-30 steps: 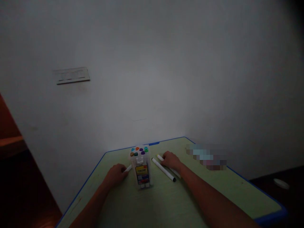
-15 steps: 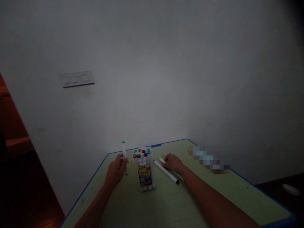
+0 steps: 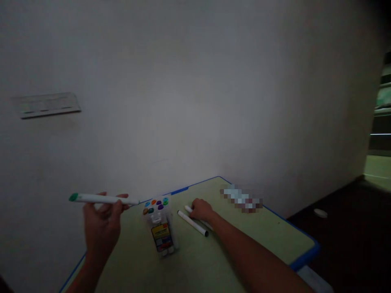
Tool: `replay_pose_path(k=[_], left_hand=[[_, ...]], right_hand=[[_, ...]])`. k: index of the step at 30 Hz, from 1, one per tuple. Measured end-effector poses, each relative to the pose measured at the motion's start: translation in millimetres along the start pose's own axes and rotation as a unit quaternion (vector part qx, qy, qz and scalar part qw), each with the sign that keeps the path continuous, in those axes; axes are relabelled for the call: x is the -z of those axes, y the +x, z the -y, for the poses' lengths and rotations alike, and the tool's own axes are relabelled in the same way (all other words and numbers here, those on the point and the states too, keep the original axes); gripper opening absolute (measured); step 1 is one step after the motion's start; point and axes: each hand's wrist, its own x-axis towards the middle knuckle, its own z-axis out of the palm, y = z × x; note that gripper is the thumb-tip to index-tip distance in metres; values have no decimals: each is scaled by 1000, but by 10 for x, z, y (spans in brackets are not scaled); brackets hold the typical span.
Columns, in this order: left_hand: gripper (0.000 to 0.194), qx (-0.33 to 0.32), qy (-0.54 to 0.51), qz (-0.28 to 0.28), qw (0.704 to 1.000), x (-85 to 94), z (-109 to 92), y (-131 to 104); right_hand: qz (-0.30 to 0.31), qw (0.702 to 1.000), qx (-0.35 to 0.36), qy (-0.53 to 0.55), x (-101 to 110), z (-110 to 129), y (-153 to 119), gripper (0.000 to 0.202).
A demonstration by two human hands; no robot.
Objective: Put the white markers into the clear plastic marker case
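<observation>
My left hand (image 3: 104, 217) is raised left of the marker box, its fingers closed on a white marker with a green cap (image 3: 100, 199), held nearly level. The clear box (image 3: 161, 230) stands on the table with several coloured marker caps showing at its top. My right hand (image 3: 200, 210) rests on the table right of the box, fingers closed round a white marker with a pale end (image 3: 188, 208); the hand hides part of it. Beside it lies a white marker with black ends (image 3: 193, 223).
The pale green table (image 3: 195, 260) has a blue edge and stands against a grey wall. A blurred, pixelated item (image 3: 241, 198) lies near its right back edge. A panel (image 3: 47, 105) is on the wall. A white object (image 3: 320, 213) lies on the dark floor at right.
The view has turned to the right. My left hand has lifted the green-capped marker nearer the camera and tipped it from upright to nearly level. My right hand stays at its marker.
</observation>
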Motion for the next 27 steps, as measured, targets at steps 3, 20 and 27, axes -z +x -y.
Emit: replay_pose_path(k=[3,20,27], left_hand=[[66,-61,-30,-47,997,-12,-511,112],[25,-61,24,152,986,-174,-889,249],[36,-73,-8,179,981,-122,-824,164]], right_hand=[[-4,1000,-2,1,-2,-4,10,34],[-4,1000,10,1,22,22,-44,30],[-13,1000,6,12,-8,21,-65,28]])
